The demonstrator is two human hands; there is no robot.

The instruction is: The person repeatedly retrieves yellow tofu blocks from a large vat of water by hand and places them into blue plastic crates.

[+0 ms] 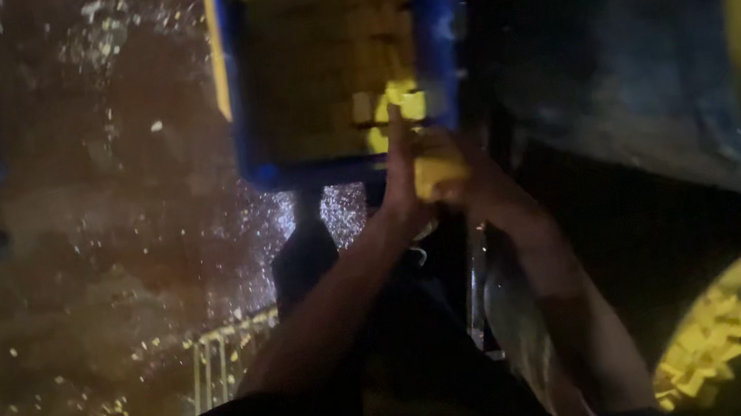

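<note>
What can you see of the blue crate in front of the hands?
The blue crate looks like rigid plastic with thick rounded walls, seen from above in dim light. It is filled with yellow block-like pieces laid in rows, mostly in shadow. It sits above wet, speckled brown floor. Both hands, left hand and right hand, meet at its near right corner around a yellow piece.

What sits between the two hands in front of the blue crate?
A yellow block, pressed between the left hand and right hand, in the head view.
</note>
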